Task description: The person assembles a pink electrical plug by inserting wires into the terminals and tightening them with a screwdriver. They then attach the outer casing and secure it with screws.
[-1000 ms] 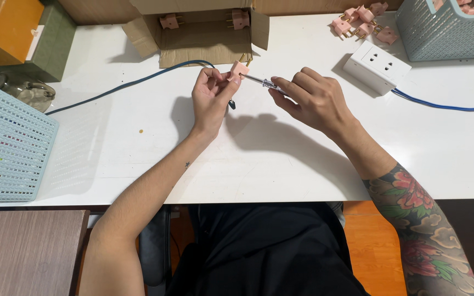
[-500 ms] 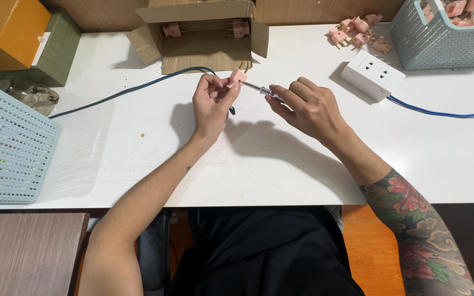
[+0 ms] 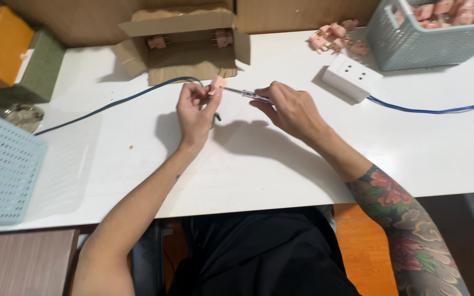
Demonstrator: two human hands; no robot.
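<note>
Over white table [image 3: 281, 164], left hand [image 3: 195, 112] pinches pink plug [image 3: 216, 85], right hand's [image 3: 292, 109] fingers grip screwdriver [image 3: 248, 94].

White table [image 3: 138, 181], brown wall [image 3: 83, 19], perhaps orange floor [image 3: 368, 257]

Assembly workshop: white bench [image 3: 281, 170], baskets [image 3: 429, 38] and carton [image 3: 185, 52] of pink plugs [image 3: 336, 35].

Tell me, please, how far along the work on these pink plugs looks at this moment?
Done: hard to tell; some pink plugs lie in the blue basket and two in the cardboard box. In hand: the left hand holds a pink plug on the dark cable, while the right hand works a screwdriver at it. Left: a loose pile of plugs near the white socket block.
</note>
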